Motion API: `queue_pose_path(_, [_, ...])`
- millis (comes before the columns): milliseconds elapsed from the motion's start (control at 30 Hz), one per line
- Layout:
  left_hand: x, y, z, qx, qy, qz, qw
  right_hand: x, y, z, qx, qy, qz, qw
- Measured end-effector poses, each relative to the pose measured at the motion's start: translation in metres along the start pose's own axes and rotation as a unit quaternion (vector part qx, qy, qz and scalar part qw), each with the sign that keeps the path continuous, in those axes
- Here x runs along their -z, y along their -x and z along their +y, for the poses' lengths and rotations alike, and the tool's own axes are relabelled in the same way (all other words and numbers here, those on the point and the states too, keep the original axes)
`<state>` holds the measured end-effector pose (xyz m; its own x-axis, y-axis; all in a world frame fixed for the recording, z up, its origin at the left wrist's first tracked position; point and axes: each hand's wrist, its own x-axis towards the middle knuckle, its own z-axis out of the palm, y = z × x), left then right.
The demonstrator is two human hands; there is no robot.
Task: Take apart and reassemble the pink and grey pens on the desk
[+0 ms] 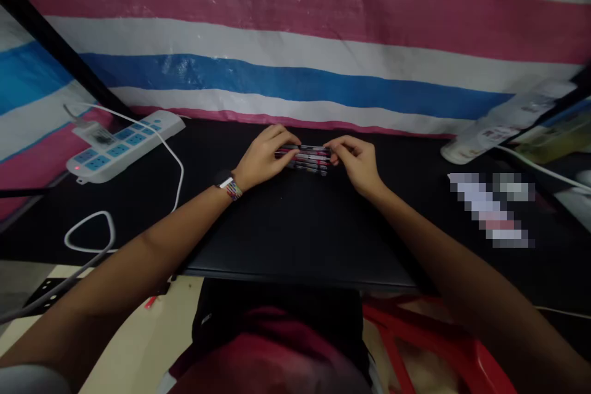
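Note:
Several pens (309, 160) lie side by side, pointing left to right, on the black table (295, 228) near its back edge. My left hand (268, 157) is closed around their left ends, thumb in front and fingers behind. At the right ends, the bent fingers and thumb of my right hand (355, 160) pinch the pens at the back of the row. The fingertips partly cover both ends of the pens. A dark watch (225, 180) and a multicoloured band sit on my left wrist.
At the back left lies a white power strip (124, 144) with a plug and white cable (178, 166). Clear bottles (503, 123) lean at the back right, with a blurred-out item (484, 206) before them. A striped sheet (295, 49) hangs behind. A red stool (429, 332) stands below.

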<state>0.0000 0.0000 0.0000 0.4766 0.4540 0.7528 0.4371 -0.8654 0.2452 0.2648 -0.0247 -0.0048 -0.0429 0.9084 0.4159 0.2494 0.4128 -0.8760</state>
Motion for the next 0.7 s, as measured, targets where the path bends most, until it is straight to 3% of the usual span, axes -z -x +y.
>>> queue_pose_path(300, [0.0022,-0.0022,-0.0018,0.060,0.038,0.009,0.997,0.0000,-0.0034,0.0045,-0.080,-0.173,0.000,0.982])
queue_pose_path(700, [0.0075,-0.0088,0.0031,0.162,0.115,0.002,0.980,-0.0021,-0.0022,0.0039,-0.085,-0.182,0.009,0.980])
